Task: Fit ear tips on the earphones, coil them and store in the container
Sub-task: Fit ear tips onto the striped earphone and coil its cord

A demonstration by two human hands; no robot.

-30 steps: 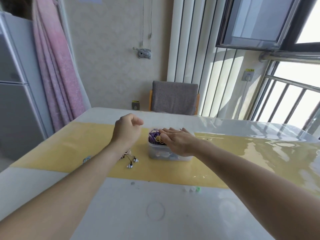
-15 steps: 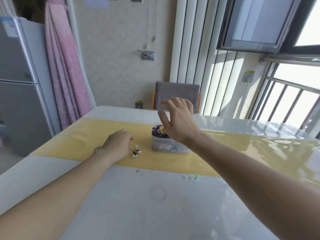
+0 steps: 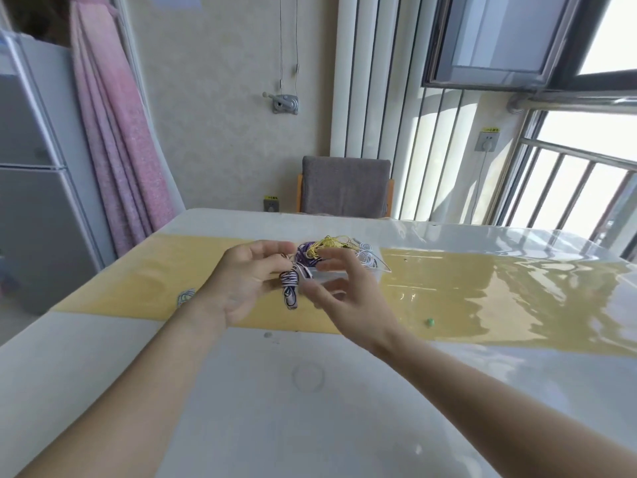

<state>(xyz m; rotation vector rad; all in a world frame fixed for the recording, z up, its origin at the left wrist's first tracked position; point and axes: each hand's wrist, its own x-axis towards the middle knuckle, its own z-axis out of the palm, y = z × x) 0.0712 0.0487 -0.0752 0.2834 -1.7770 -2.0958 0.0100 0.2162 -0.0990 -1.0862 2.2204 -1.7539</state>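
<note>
The left hand (image 3: 241, 281) pinches a black-and-white striped earphone bundle (image 3: 289, 288) just near of the clear plastic container (image 3: 344, 274); the right hand (image 3: 348, 291) hovers open beside it. Blur hides the grip, apparently light: the coil could slip loose and unravel.

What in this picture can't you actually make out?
- Head view: whether the striped earphones have ear tips; the left hand covers their top and they are blurred.
- The container: the right hand hides its front, cords cover its contents.
- The small green thing on the table: too small to identify.
</note>
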